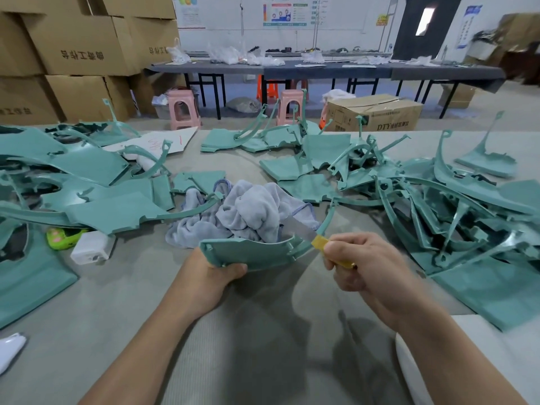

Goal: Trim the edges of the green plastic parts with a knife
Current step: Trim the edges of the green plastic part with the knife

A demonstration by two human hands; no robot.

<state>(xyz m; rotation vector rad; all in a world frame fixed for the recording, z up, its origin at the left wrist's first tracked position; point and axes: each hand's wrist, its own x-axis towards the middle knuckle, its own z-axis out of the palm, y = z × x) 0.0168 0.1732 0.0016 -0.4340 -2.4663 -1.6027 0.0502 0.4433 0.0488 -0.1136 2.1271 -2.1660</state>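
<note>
Head view: left hand (pixel 217 268) gripped green part (pixel 248 252) from below, above table (pixel 263 331) near cloth (pixel 248 211). Right hand (pixel 355 264) clenched round yellow-handled knife (pixel 317 244), blade at part's right edge.

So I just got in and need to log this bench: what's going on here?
A person is trimming green plastic parts by hand. The left hand holds one green part up over the table, while the right hand grips a yellow-handled knife with its blade at the part's right edge. Heaps of green parts lie on both sides, with a grey cloth between them.
</note>
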